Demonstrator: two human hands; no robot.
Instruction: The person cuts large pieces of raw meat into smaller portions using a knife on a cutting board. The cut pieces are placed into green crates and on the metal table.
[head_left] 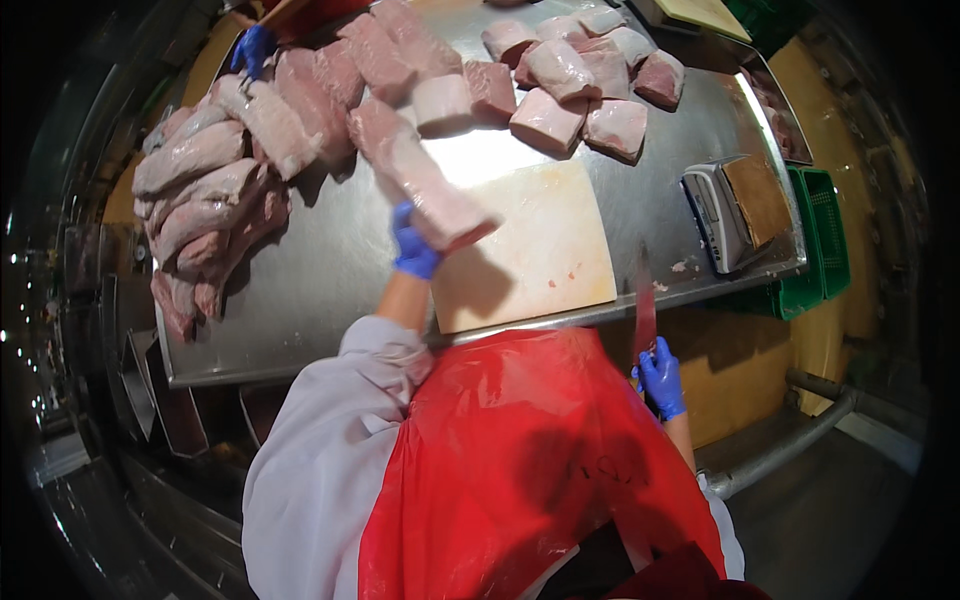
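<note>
A long slab of pale pink raw meat, likely pork loin (425,185), is lifted at a slant over the left part of the white cutting board (560,230). Wrapped around its near end is my left hand (412,243) in a blue glove; the fingers under the meat are hidden. Off the table's front edge, to the right, my right hand (660,380), also gloved in blue, is closed on the handle of a knife (645,305). The blade points up and away, beside the board and apart from the meat.
Long meat pieces (205,185) pile up at the left of the steel table (310,320); cut blocks (580,85) lie at the back. A scale (712,215) stands right, near a green crate (825,235). Another person's blue-gloved hand (255,48) touches meat at far left.
</note>
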